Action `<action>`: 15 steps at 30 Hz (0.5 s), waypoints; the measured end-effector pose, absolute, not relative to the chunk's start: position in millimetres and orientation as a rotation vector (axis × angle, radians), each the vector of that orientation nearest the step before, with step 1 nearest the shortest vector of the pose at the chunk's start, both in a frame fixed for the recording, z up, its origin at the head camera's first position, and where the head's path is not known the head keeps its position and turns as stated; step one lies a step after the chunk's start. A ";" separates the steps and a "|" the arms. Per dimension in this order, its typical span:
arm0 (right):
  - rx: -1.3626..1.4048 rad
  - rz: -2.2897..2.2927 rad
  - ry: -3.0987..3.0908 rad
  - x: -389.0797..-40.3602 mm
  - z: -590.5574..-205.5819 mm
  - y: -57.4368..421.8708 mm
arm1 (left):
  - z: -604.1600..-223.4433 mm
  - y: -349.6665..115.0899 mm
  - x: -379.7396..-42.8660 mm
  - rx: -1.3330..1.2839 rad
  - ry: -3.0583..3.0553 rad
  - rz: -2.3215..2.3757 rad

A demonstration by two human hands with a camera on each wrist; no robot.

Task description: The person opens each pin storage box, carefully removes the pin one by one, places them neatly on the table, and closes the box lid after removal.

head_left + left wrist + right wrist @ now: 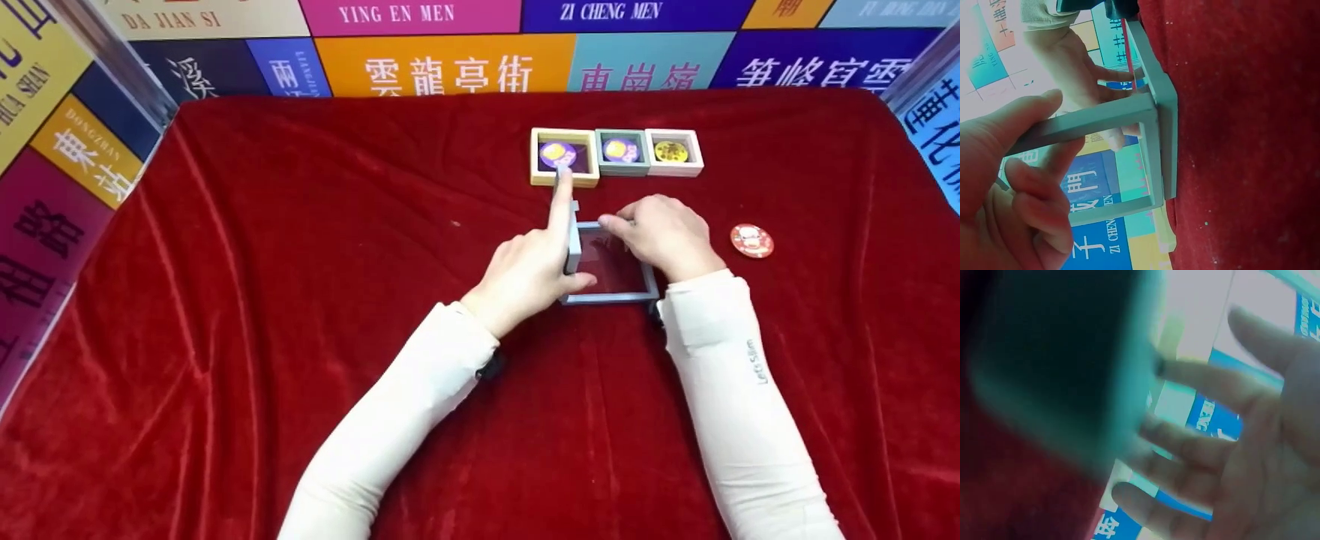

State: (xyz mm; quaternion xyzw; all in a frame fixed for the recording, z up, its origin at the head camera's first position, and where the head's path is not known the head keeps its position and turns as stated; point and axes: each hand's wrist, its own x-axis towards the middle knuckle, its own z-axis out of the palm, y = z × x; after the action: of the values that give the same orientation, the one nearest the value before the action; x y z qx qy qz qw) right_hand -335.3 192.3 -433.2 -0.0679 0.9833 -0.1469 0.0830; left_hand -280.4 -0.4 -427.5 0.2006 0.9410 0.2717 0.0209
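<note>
A grey-blue hinged display frame (611, 298) with clear panes stands partly opened on the red cloth. One half lies flat, and the other rises at its left side. My left hand (525, 274) grips the raised half, index finger stretched along it and thumb at its near end. In the left wrist view, the thumb lies on one bar of the frame (1109, 117), with the other fingers beneath. My right hand (667, 236) touches the flat half at its far right part. Its fingers (1190, 444) look fairly straight in the right wrist view, beside the blurred, dark frame (1061, 354).
Beyond the hands stand three small frames in a row: yellow (534, 174), dark green (624, 171) and pale pink (675, 171), each holding a round disc. A red patterned disc (752, 241) lies right of my right hand. Colourful printed panels (450, 67) border the cloth (337, 337).
</note>
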 end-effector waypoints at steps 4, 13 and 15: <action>-0.309 -0.428 2.954 -333.7 -434.1 188.0 | -428.5 -1.3 -281.0 0.640 2.883 0.859; -0.424 -0.373 2.893 -333.9 -433.5 181.8 | -429.1 -3.9 -282.5 0.601 2.867 0.908; -0.365 -0.372 2.882 -333.3 -433.2 181.8 | -429.3 -4.0 -282.9 0.569 2.873 0.909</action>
State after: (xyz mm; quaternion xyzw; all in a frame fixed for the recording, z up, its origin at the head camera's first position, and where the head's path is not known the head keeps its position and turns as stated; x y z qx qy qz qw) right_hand -333.3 181.8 -433.2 -0.1241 0.9785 -0.1264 0.1061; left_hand -282.9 -4.0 -429.3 0.1855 0.9362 0.2962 0.0376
